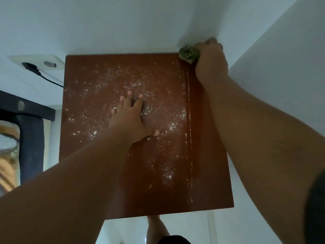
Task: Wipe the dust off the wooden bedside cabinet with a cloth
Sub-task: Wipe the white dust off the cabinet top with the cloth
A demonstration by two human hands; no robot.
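A wall socket [37, 63] sits far left. The left hand [131, 118] lies flat, fingers spread, bracing the dusty cabinet top [98, 147]. At the far right corner, the right hand [210, 59] clenches the cloth [189, 54]; one strip looks wiped. Likely next: an adjoining pass. No writing is readable.

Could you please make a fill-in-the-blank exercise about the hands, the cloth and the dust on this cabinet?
1. The cloth is held in the ____ hand.
2. The left hand lies flat, with fingers spread, on the ____ of the cabinet.
3. The cloth is at the far ____ corner of the cabinet.
4. The white dust is wiped away only in a strip along the ____ edge.

Missing words: right; top; right; right
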